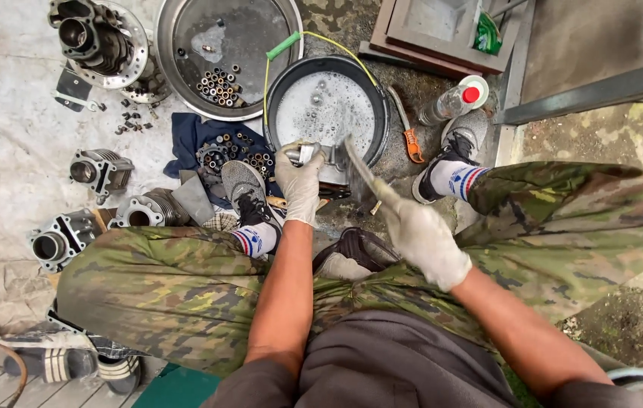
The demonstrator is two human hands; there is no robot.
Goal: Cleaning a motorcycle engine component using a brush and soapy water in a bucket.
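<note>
My left hand [300,181], in a dirty white glove, grips a grey metal engine part [323,156] held over the near rim of a black basin [277,89] of foamy water. In its own white glove, my right hand [421,236] holds a long thin tool [364,171] like a brush or file. The tool's tip rests against the metal part. I sit low with camouflage trousers and grey sneakers on either side of the basin.
A large round metal tray [178,68] with several small bushings lies behind. Engine cylinders [99,171] and a casing [98,38] sit on the pale floor at left. A blue rag [193,136], orange-handled pliers [410,140] and a plastic bottle [453,102] lie around the basin.
</note>
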